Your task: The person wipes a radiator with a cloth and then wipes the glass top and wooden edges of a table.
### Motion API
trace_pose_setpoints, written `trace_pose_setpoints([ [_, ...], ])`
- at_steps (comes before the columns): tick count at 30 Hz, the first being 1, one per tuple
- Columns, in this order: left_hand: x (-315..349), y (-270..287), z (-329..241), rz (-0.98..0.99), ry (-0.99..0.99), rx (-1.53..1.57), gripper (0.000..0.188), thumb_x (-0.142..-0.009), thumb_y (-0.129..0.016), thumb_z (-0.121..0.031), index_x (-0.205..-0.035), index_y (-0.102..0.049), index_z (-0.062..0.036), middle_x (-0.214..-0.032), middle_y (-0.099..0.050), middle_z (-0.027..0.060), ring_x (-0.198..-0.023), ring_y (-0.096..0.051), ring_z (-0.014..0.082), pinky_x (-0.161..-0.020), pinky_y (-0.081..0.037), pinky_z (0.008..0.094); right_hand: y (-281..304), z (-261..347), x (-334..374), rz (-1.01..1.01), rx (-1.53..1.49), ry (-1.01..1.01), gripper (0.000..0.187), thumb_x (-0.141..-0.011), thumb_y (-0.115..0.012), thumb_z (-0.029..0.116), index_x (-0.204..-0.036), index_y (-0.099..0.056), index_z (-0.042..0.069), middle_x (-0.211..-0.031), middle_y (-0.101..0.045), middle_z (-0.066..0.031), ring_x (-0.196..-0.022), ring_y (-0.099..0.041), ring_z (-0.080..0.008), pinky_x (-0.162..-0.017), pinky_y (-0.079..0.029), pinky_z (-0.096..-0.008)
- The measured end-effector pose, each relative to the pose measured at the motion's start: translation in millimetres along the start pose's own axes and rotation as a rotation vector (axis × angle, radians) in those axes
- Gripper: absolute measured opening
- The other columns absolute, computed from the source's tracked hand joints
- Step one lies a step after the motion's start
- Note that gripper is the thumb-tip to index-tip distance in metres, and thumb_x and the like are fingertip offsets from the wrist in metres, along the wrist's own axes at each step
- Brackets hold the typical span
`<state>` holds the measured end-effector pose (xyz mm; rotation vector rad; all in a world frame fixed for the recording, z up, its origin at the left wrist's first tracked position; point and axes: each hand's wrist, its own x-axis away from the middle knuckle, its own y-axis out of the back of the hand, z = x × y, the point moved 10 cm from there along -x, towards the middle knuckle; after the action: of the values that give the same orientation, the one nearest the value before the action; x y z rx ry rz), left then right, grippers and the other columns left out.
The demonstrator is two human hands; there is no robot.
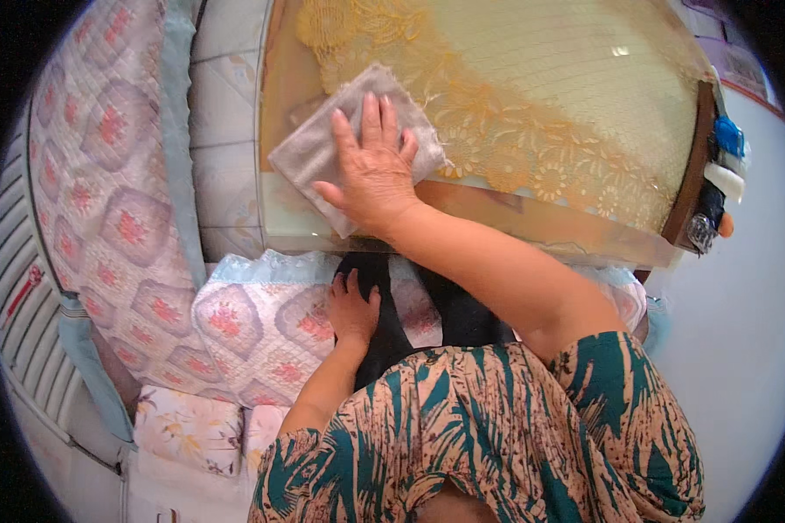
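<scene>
A person seen from above sits at a counter point(283, 213) whose shiny, see-through surface shows a yellow lace cloth point(532, 166). Dark marks on a white surface point(179, 497) at the lower left are cut off by the frame and cannot be read. The round black border trims the scene on every side; at the right end of the counter, small items crowd against a dark brown edge point(689, 166), among them a blue object point(729, 137), a white one point(724, 181) and an orange one point(726, 225), too small to identify. The right hand point(373, 170) lies palm down on a folded greyish cloth point(310, 157), which rests on the counter near its left front corner; the fingers are extended and spread, pressing flat, and they hide the middle of the cloth. The left hand point(353, 309) rests on a black trouser leg point(379, 327), its fingers loosely apart and gripping nothing. To the left runs a quilted cover point(131, 222) with pink flowers; the lower legs are hidden beneath the counter
</scene>
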<state>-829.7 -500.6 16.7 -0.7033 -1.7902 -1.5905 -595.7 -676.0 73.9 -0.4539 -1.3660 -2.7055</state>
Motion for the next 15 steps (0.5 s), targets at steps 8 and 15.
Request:
trace_pose_setpoints([
  [8, 26, 45, 12, -0.111, -0.093, 0.075, 0.054, -0.079, -0.067, -0.035, -0.126, -0.054, -0.0122, -0.131, -0.049, 0.0157, -0.119, -0.046, 0.0376, -0.096, -0.041, 0.0474, -5, 32, 10, -0.21, 0.087, 0.224, 0.064, -0.077, -0.066, 0.043, -0.136, -0.048, 0.026, -0.148, -0.027, -0.024, -0.138, -0.022, -0.0413, -0.106, -0.017, -0.0558],
  [15, 51, 85, -16, -0.348, -0.315, 0.131, 0.052, -0.077, -0.069, -0.03, -0.123, -0.055, -0.0116, -0.13, -0.051, 0.0136, -0.119, -0.046, 0.0346, -0.098, -0.037, 0.0435, 44, -12, 13, -0.439, 0.383, 0.3, 0.043, -0.087, -0.055, 0.039, -0.128, -0.056, 0.027, -0.142, -0.043, -0.0148, -0.133, -0.037, -0.0339, -0.105, -0.025, -0.0526],
])
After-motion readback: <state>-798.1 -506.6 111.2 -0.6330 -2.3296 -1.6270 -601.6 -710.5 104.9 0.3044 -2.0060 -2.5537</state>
